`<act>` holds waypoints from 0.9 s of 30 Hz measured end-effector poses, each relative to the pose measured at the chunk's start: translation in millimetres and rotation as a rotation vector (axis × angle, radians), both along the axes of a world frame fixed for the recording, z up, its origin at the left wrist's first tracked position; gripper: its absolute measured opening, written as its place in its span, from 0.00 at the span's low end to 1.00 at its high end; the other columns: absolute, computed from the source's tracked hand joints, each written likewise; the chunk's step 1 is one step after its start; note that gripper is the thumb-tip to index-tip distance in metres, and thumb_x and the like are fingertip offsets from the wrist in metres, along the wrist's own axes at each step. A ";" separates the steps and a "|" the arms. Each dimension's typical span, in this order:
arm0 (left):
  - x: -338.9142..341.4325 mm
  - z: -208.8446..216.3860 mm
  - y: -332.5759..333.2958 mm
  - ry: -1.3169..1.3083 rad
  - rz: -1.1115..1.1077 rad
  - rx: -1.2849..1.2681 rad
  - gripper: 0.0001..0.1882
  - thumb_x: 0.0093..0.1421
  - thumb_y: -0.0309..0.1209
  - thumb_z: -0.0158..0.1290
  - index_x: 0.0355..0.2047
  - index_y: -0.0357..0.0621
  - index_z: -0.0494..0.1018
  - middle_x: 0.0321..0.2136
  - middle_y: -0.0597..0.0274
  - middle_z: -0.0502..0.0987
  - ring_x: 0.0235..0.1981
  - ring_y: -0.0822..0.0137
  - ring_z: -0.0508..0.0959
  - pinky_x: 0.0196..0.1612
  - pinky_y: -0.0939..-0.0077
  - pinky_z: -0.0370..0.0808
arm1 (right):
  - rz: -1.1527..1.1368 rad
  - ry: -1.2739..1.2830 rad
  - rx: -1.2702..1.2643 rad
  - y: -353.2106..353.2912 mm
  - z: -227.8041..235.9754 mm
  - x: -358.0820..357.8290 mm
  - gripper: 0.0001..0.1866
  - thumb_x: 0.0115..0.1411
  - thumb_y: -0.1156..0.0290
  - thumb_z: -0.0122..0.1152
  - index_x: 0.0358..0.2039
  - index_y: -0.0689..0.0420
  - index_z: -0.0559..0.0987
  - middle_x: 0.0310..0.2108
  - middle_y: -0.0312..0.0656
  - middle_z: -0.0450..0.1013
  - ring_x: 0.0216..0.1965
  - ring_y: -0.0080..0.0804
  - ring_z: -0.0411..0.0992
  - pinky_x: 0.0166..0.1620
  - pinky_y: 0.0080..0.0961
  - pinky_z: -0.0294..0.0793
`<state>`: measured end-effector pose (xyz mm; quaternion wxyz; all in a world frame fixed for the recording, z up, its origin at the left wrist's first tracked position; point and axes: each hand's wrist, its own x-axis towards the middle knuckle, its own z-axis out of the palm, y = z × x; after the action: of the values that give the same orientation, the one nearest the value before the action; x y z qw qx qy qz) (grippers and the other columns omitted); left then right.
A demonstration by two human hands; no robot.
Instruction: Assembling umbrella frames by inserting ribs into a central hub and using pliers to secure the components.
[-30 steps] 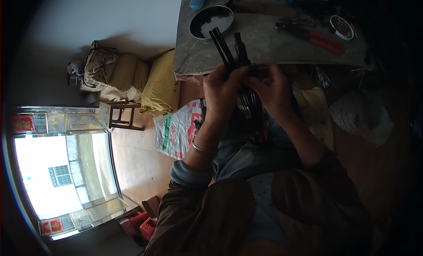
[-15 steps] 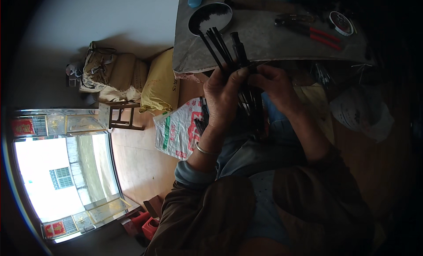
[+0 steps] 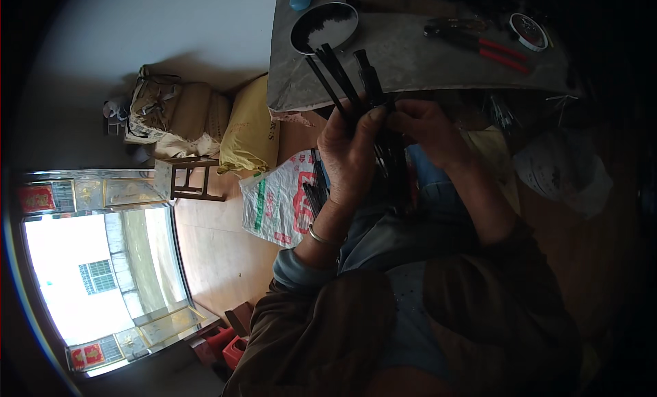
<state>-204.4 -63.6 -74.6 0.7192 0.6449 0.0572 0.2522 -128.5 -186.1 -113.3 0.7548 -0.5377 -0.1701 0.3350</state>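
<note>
My left hand [image 3: 349, 151] is closed round several thin black rods [image 3: 335, 72], which fan out above its fingers toward the table. Its thumb presses on a thicker, stepped black tube [image 3: 370, 79] that stands up beside the rods. Close against the left thumb, my right hand [image 3: 432, 131] has its thumb and fingers pinched together at the tube's lower part; what lies between them is too dark and small to make out. Below the hands, more dark rod lengths [image 3: 391, 168] hang down over my lap.
On the grey table [image 3: 410, 65] are a round dish [image 3: 331, 36] with small black bits, red-handled pliers [image 3: 503, 55] and a round lid [image 3: 529, 32]. Black rods lie on a white printed sack [image 3: 274, 202] at left. Beyond are a yellow sack [image 3: 248, 127] and a wooden stool [image 3: 198, 179].
The rods in my left hand have shifted slightly, and the tube leans a little more left. My right hand has turned slightly, its fingers still pinched at the tube.
</note>
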 end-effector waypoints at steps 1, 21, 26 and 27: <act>0.3 -0.1 0.9 0.030 0.020 -0.020 0.11 0.60 0.24 0.55 0.43 0.35 0.74 0.35 0.65 0.79 0.36 0.78 0.75 0.41 0.84 0.73 | -0.009 -0.029 -0.029 0.8 1.0 -1.3 0.11 0.59 0.61 0.61 0.32 0.56 0.79 0.25 0.27 0.72 0.27 0.11 0.67 0.30 0.12 0.65; -7.6 -2.0 8.3 0.063 0.056 -0.077 0.14 0.62 0.29 0.53 0.47 0.36 0.72 0.37 0.63 0.78 0.38 0.76 0.75 0.43 0.82 0.72 | 0.030 -0.071 -0.013 11.0 4.0 0.9 0.11 0.59 0.62 0.61 0.34 0.57 0.79 0.25 0.29 0.73 0.26 0.12 0.67 0.29 0.13 0.66; -10.1 -2.7 7.9 0.023 0.064 -0.010 0.13 0.63 0.27 0.52 0.46 0.36 0.72 0.36 0.64 0.78 0.37 0.77 0.75 0.41 0.83 0.72 | 0.053 0.012 0.001 11.7 3.4 -0.2 0.11 0.59 0.61 0.61 0.33 0.56 0.79 0.24 0.28 0.71 0.24 0.11 0.65 0.28 0.13 0.64; -9.4 -1.8 6.0 0.021 0.062 -0.013 0.13 0.63 0.27 0.52 0.46 0.36 0.72 0.36 0.64 0.78 0.37 0.77 0.75 0.41 0.83 0.72 | 0.078 -0.001 -0.013 11.6 -2.8 1.8 0.12 0.60 0.61 0.60 0.36 0.56 0.78 0.27 0.29 0.72 0.29 0.14 0.69 0.32 0.14 0.68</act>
<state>-213.8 -57.7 -76.4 0.7145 0.6407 0.0864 0.2674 -126.7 -174.5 -116.1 0.7374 -0.5358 -0.1891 0.3652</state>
